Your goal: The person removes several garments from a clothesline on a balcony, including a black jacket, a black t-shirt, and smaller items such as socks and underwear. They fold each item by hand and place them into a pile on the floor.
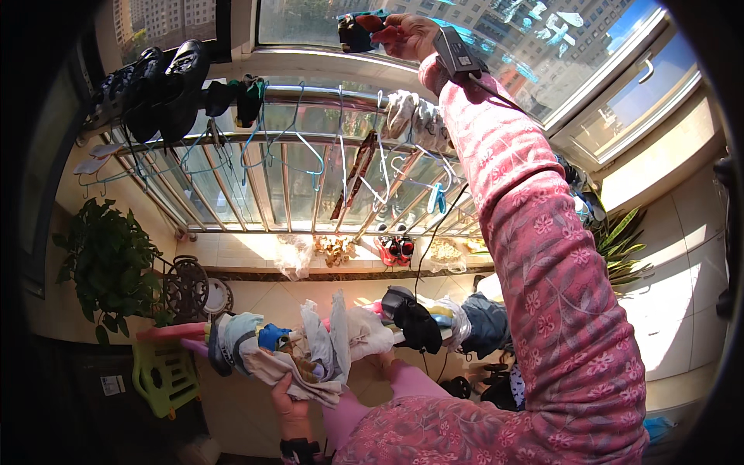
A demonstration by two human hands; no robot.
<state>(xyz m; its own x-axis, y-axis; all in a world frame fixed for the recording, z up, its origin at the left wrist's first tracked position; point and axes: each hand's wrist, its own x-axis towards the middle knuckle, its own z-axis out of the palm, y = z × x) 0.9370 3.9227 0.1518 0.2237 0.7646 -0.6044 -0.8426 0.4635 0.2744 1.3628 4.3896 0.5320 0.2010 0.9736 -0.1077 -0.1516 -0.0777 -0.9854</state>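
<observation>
High before the window, my right hand (410, 36) grips a small dark cloth item with red and teal parts (357, 32). Lower down, my left hand (290, 401) holds the edge of a pale grey cloth (285, 369). That cloth lies among other garments over a horizontal rack bar, including a bright blue piece (273, 336), a white cloth (367, 331), a black garment (415, 325) and a dark blue-grey garment (485, 325). Plastic hangers (308, 154) hang from the metal rail (325, 93) beyond.
Black shoes (183, 87) and pale cloth shoes (404, 113) rest along the rail. A leafy potted plant (107, 267) and a green plastic stool (165, 372) are at left. Red-black shoes (395, 250) stand on the ledge. A spiky plant (622, 244) is at right.
</observation>
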